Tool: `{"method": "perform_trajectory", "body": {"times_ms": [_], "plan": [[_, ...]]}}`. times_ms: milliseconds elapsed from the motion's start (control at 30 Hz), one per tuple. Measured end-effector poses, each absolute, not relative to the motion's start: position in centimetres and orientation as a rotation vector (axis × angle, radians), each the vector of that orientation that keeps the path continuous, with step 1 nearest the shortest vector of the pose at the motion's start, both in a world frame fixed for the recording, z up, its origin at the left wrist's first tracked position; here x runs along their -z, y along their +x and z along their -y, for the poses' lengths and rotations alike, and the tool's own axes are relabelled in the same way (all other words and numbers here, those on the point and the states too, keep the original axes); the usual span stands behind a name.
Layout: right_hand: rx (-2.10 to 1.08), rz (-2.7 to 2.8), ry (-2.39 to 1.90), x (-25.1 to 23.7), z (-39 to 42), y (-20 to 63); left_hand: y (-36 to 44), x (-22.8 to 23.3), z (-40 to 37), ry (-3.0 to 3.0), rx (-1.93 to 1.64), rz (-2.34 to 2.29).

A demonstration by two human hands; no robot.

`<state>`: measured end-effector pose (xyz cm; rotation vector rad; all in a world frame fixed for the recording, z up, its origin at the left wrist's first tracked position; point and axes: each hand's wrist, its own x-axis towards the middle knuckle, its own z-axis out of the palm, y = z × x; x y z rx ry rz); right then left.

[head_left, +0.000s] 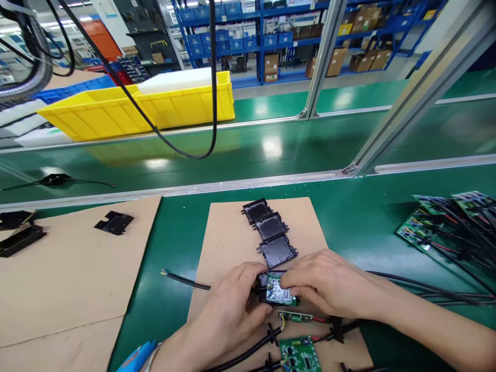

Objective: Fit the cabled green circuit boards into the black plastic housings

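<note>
A small green circuit board (278, 290) sits at a black plastic housing (263, 295) on the cardboard, with black cable out to both sides. My left hand (234, 302) grips the housing's left side between thumb and fingers. From the right, my right hand (329, 284) has its fingers closed on the board's right edge. Just beyond the hands, black plastic housing halves (271, 227) lie in a row, touching or nearly so. Nearer me are another green board (300, 354) and a narrow board (295, 316), both wired to black cables. The cable's stripped end (165, 272) points left.
Several wired circuit boards (420, 227) are heaped at the right. Another cardboard sheet (70, 279) on the left carries a black plastic piece (114, 222). Behind the metal rail (232, 185) stands a yellow bin (104, 111). A black cable loop (194, 155) hangs in front.
</note>
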<state>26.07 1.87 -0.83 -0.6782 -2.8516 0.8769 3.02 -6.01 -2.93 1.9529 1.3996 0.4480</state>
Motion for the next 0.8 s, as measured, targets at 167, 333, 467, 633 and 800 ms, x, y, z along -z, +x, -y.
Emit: {"method": "perform_trajectory", "body": {"times_ms": [167, 333, 467, 633, 800], "plan": [[-0.695, 2.857, -0.708, 2.4, -1.4, 25.2, 2.3, 3.8, 5.8, 2.017, -0.484, -1.341], [-0.445, 2.957, -0.744, 2.9, -0.2, 25.0, 2.3, 4.0, 6.1, 2.019, -0.488, -1.34], [-0.386, 2.991, -0.793, 2.1, 0.2, 24.7, 2.7, 4.0, 6.2, 2.029, -0.503, -1.353], [-0.398, 2.95, -0.794, 2.1, -0.2, 24.3, 2.8, 3.9, 6.2, 2.017, -0.498, -1.371], [-0.453, 2.939, -0.819, 2.7, -0.4, 24.2, 2.8, 4.2, 6.4, 2.018, -0.503, -1.382]]}}
